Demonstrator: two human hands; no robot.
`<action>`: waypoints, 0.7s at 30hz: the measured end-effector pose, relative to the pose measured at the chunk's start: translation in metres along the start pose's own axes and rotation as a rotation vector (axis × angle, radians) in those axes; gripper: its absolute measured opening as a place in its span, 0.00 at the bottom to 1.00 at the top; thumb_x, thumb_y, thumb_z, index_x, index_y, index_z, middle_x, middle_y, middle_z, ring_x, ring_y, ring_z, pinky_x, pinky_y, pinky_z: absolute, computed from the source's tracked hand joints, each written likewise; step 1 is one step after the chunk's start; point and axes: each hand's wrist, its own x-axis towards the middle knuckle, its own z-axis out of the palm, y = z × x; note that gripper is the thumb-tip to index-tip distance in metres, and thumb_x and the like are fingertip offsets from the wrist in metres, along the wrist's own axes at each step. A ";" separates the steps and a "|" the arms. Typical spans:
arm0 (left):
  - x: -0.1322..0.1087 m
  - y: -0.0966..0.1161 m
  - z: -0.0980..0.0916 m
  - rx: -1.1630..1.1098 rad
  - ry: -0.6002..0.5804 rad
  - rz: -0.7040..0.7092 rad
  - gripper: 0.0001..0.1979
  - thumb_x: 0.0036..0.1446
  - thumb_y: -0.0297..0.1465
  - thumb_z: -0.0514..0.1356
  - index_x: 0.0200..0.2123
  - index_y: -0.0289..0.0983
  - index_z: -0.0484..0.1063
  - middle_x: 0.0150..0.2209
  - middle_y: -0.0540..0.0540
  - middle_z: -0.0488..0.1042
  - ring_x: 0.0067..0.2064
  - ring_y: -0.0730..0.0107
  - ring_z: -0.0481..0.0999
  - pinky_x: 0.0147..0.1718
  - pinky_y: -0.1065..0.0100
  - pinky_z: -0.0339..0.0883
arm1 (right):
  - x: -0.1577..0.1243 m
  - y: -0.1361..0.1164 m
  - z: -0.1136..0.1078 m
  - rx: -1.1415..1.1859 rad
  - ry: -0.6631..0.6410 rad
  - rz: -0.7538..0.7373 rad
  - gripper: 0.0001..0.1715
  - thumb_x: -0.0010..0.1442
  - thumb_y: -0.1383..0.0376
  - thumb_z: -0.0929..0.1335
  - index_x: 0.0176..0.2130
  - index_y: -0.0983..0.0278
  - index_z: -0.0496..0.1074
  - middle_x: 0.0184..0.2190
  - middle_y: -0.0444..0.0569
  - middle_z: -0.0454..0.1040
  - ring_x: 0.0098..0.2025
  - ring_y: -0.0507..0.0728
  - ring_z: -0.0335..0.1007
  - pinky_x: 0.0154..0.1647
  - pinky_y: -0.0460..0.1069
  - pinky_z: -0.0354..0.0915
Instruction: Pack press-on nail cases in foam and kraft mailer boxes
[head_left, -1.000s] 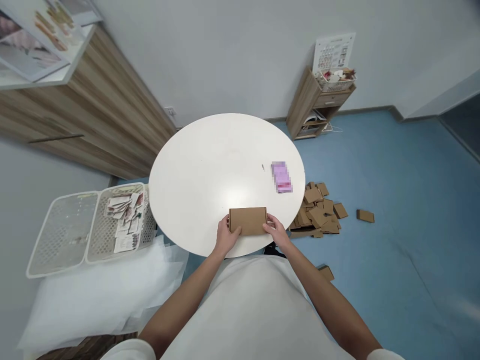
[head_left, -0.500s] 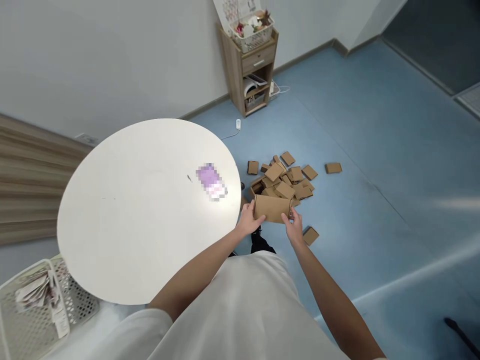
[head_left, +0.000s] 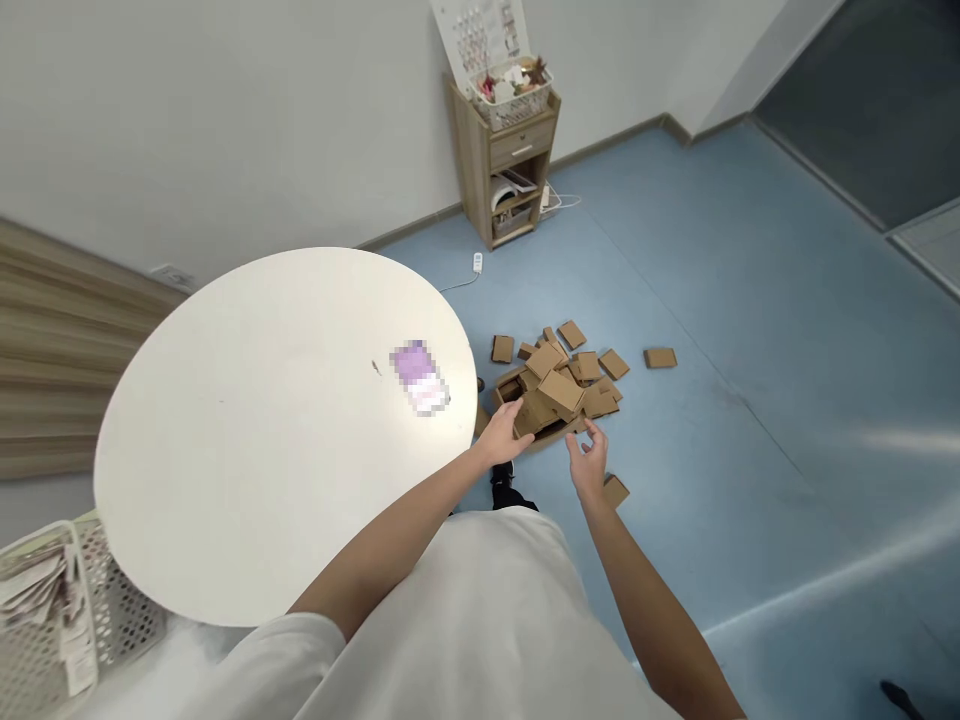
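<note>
Both hands hover over a heap of brown cardboard boxes on the floor. My left hand (head_left: 506, 437), fingers apart and holding nothing, is above the near left side of an open carton (head_left: 551, 438). Across from it, my right hand (head_left: 589, 460) is also empty, thumb and fingers spread beside the carton's right edge. Between the hands, a small closed box (head_left: 562, 392) lies tilted on the heap. Another brown box (head_left: 534, 412) lies lower, in the carton, partly hidden by my left hand.
A white round table (head_left: 285, 430) stands to the left, with a blurred purple item (head_left: 420, 377) on it. Loose boxes lie around, one farther right (head_left: 660, 357) and one near my right wrist (head_left: 616, 490). A wooden cabinet (head_left: 472, 165) is against the wall.
The wide cardboard box held between both hands half a second ago has been let go and is down among the heap. Both hands have opened. The view has shifted slightly.
</note>
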 end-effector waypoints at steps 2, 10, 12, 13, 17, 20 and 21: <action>-0.021 -0.010 -0.010 -0.001 0.043 0.000 0.32 0.45 0.37 0.60 0.55 0.37 0.57 0.54 0.39 0.60 0.55 0.54 0.60 0.52 0.56 0.55 | -0.007 -0.003 0.011 0.005 -0.043 -0.016 0.30 0.50 0.53 0.62 0.51 0.62 0.58 0.52 0.55 0.58 0.53 0.59 0.56 0.47 0.52 0.59; -0.113 -0.037 -0.058 0.006 0.259 -0.123 0.21 0.49 0.35 0.57 0.47 0.38 0.65 0.47 0.41 0.67 0.50 0.57 0.66 0.49 0.57 0.59 | -0.049 -0.036 0.053 0.002 -0.258 -0.089 0.30 0.50 0.54 0.62 0.51 0.62 0.58 0.51 0.55 0.60 0.50 0.59 0.58 0.45 0.51 0.61; -0.140 -0.048 -0.071 -0.019 0.327 -0.170 0.20 0.49 0.35 0.57 0.47 0.38 0.65 0.48 0.41 0.67 0.50 0.57 0.66 0.48 0.57 0.60 | -0.061 -0.050 0.066 -0.046 -0.338 -0.147 0.30 0.51 0.55 0.61 0.52 0.62 0.58 0.50 0.54 0.60 0.51 0.59 0.58 0.47 0.53 0.60; -0.154 -0.056 -0.077 -0.032 0.360 -0.191 0.20 0.49 0.35 0.57 0.47 0.38 0.65 0.48 0.41 0.67 0.50 0.57 0.66 0.47 0.58 0.61 | -0.066 -0.059 0.074 -0.087 -0.377 -0.199 0.30 0.51 0.55 0.62 0.52 0.61 0.58 0.50 0.54 0.60 0.52 0.60 0.57 0.48 0.54 0.58; -0.211 -0.091 -0.097 -0.060 0.487 -0.275 0.19 0.49 0.35 0.56 0.45 0.38 0.66 0.47 0.42 0.67 0.49 0.58 0.67 0.44 0.59 0.63 | -0.075 -0.101 0.118 -0.326 -0.485 -0.458 0.28 0.49 0.54 0.64 0.49 0.60 0.63 0.52 0.53 0.58 0.55 0.64 0.50 0.53 0.58 0.52; -0.244 -0.113 -0.108 -0.001 0.510 -0.319 0.17 0.50 0.35 0.54 0.45 0.38 0.66 0.47 0.42 0.67 0.50 0.58 0.66 0.44 0.59 0.63 | -0.072 -0.129 0.154 -0.535 -0.441 -0.576 0.29 0.49 0.54 0.65 0.50 0.59 0.62 0.54 0.54 0.55 0.56 0.66 0.47 0.53 0.60 0.50; -0.252 -0.119 -0.111 0.037 0.509 -0.329 0.17 0.51 0.34 0.53 0.45 0.38 0.65 0.48 0.42 0.67 0.51 0.59 0.65 0.45 0.59 0.63 | -0.070 -0.134 0.164 -0.610 -0.437 -0.596 0.30 0.49 0.54 0.64 0.51 0.59 0.61 0.54 0.54 0.54 0.56 0.65 0.47 0.53 0.60 0.50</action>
